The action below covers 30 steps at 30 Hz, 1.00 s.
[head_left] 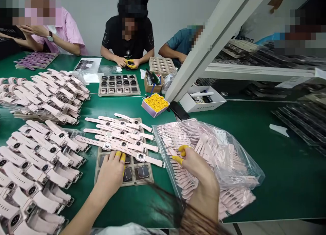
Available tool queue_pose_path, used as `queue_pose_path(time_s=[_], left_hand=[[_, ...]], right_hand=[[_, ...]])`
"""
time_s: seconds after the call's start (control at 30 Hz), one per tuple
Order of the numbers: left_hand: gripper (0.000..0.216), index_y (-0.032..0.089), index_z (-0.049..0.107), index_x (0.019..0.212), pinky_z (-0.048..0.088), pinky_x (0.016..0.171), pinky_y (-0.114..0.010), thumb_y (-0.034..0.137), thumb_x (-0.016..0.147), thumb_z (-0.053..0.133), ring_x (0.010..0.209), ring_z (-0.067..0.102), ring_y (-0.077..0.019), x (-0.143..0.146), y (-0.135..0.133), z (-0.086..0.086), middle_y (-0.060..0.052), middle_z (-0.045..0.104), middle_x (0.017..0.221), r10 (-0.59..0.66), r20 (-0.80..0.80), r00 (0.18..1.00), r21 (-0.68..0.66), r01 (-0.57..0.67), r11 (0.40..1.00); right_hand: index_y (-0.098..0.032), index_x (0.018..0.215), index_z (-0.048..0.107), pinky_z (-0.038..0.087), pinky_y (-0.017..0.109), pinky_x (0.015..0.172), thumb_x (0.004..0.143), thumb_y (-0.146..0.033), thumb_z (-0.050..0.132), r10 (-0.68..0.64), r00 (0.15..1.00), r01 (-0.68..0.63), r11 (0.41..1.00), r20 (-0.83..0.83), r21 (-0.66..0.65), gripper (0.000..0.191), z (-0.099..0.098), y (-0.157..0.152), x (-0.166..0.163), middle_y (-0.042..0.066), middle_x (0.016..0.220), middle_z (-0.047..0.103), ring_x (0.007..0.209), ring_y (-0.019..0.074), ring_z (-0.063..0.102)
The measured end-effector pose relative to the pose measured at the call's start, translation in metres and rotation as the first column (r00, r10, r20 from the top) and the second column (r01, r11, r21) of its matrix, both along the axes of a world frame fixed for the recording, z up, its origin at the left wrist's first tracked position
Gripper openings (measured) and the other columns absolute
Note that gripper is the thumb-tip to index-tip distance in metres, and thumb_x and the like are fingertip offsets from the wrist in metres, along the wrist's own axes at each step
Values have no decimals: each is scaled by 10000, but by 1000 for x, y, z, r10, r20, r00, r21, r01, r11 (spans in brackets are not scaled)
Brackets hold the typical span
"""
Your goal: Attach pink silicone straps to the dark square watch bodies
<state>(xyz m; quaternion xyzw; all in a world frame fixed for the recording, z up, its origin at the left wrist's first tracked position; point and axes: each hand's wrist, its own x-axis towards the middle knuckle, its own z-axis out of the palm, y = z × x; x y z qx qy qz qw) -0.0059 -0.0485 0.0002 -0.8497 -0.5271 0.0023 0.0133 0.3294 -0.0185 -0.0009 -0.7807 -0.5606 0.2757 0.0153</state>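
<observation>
My left hand point(112, 170) reaches over a moulded tray point(150, 178), yellow covers on two fingers. Its fingers are bent and close together; the thumb and whatever they hold are hidden. Dark square watch faces point(143, 171) sit in the tray's pockets beside it. Across the tray's far part lie several watches with pale pink straps point(122, 133), backs up. My right hand point(197, 165) is over a clear plastic bag point(244, 160) packed with pale pink straps point(178, 135). Its yellow-covered thumb and forefinger are apart, near the straps, with nothing visible between them.
Piles of pink-strapped watches point(35, 160) stand at left. Ahead are a box of yellow finger covers point(156, 102), a watch tray point(119, 85), a white box point(202, 104) and a dark phone point(179, 110). A slanted white post point(203, 41) rises at right. Other people sit opposite.
</observation>
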Motion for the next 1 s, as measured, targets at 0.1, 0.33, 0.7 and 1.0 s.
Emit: queue_pose_path(time_s=[0.1, 0.33, 0.7, 1.0], left_hand=[[209, 122, 751, 981, 482, 871, -505, 181, 872, 583, 1079, 577, -371, 1, 0, 1, -188, 689, 1073, -1, -37, 999, -97, -3, 995], [307, 106, 701, 1176, 501, 944, -510, 230, 964, 517, 1130, 593, -358, -2, 13, 1, -193, 684, 1192, -13, 69, 998, -154, 24, 988], [129, 194, 602, 955, 521, 708, -349, 207, 1000, 482, 814, 673, -249, -11, 27, 31, -87, 687, 887, 198, 216, 956, -309, -125, 943], [233, 200, 527, 1214, 576, 962, -409, 181, 995, 450, 1083, 698, -237, 9, 44, 1, -145, 699, 1170, 330, 852, 406, -392, 76, 917]], right_hand=[[-218, 1045, 531, 404, 322, 659, 929, -364, 606, 47, 999, -47, 998, -4, -31, 201, -4, 2, 2, 34, 892, 666, 784, 237, 650], [-233, 958, 565, 506, 389, 757, 1006, -446, 474, 131, 887, 33, 938, -443, 344, 237, 9, 9, -22, 90, 935, 664, 889, 280, 650], [-316, 992, 726, 569, 399, 821, 840, -528, 787, 226, 423, 68, 958, -878, 280, 268, 4, -5, -100, 52, 984, 683, 907, 290, 661], [-344, 831, 651, 468, 424, 435, 739, -713, 720, -124, 210, 100, 989, -970, -105, 387, -30, -15, -137, 3, 604, 491, 468, 257, 509]])
